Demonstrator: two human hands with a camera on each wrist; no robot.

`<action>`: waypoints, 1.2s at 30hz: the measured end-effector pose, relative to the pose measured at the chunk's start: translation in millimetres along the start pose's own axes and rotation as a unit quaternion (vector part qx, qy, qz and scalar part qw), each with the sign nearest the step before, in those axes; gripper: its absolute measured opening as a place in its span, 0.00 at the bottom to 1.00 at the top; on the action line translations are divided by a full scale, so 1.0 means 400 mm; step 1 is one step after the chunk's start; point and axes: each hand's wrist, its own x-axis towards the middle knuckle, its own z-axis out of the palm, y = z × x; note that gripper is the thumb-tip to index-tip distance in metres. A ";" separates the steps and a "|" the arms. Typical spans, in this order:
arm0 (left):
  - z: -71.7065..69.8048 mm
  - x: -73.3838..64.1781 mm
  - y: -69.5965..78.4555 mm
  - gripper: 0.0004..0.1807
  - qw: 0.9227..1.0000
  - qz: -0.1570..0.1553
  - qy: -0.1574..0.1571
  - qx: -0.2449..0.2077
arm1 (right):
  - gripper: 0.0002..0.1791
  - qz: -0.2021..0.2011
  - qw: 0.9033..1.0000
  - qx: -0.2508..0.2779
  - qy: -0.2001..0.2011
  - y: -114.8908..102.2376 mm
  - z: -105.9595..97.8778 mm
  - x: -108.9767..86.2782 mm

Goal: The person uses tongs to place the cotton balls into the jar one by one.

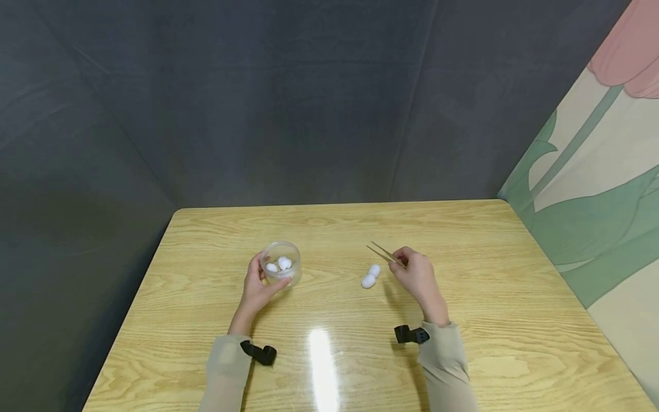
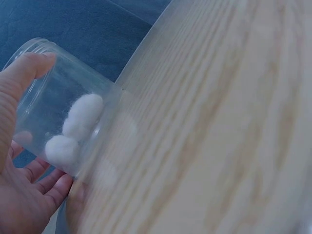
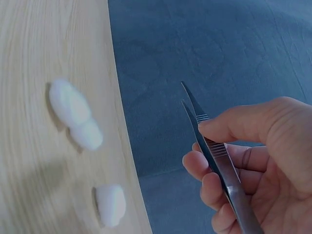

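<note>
A clear round plastic jar (image 1: pixel 280 280) stands on the table, and my left hand (image 1: pixel 256 289) holds it, thumb on the near side and fingers round the other. White cotton balls (image 2: pixel 81 116) lie at its bottom; several show through the opening in the head view. Between thumb and fingers, my right hand (image 1: pixel 416 276) pinches metal tweezers (image 3: pixel 222 163), their slim tips slightly apart with nothing between them. Just left of that hand, loose cotton balls (image 1: pixel 368 281) touch each other on the table. Another cotton ball (image 3: pixel 111 204) shows apart from them in the right wrist view.
The wooden table (image 1: pixel 195 320) reaches back to a dark cloth backdrop (image 1: pixel 309 103). On the right hangs a flower-patterned cloth (image 1: pixel 607 189). Small black wrist cameras sit on both sleeves. A bright light reflection (image 1: pixel 322 366) marks the table's front.
</note>
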 end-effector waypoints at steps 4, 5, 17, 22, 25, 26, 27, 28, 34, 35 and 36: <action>-0.001 -0.005 0.025 0.46 1.000 -0.004 -0.002 -0.005 | 0.07 0.008 1.000 -0.002 0.000 0.013 -0.009 0.000; -0.002 -0.008 0.036 0.46 1.000 -0.004 -0.004 -0.005 | 0.07 0.010 1.000 -0.002 0.000 0.017 -0.012 -0.001; -0.003 -0.024 0.094 0.45 1.000 -0.006 -0.011 -0.004 | 0.08 0.013 1.000 -0.020 0.004 0.079 -0.052 -0.010; -0.002 -0.025 0.093 0.46 1.000 -0.004 -0.010 -0.002 | 0.07 0.018 0.999 -0.033 -0.005 0.098 -0.066 -0.019; -0.002 -0.026 0.094 0.46 1.000 -0.006 -0.010 -0.003 | 0.06 0.019 0.999 -0.044 -0.008 0.107 -0.071 -0.024; -0.001 -0.026 0.094 0.46 1.000 -0.006 -0.010 -0.004 | 0.06 0.018 0.999 -0.047 -0.007 0.110 -0.072 -0.026; -0.001 -0.026 0.094 0.46 1.000 -0.005 -0.010 -0.003 | 0.05 0.018 0.999 -0.050 -0.006 0.112 -0.073 -0.027; -0.001 -0.026 0.093 0.46 1.000 -0.005 -0.010 -0.005 | 0.05 0.017 0.998 -0.053 -0.006 0.114 -0.074 -0.028; 0.000 -0.027 0.091 0.46 1.000 -0.002 -0.011 -0.006 | 0.05 0.018 0.997 -0.073 -0.013 0.123 -0.082 -0.033; -0.001 -0.026 0.091 0.46 1.000 -0.001 -0.010 -0.005 | 0.06 0.019 0.997 -0.075 -0.016 0.124 -0.083 -0.033; -0.001 -0.026 0.091 0.46 1.000 -0.001 -0.010 -0.004 | 0.06 0.022 0.997 -0.077 -0.020 0.126 -0.084 -0.034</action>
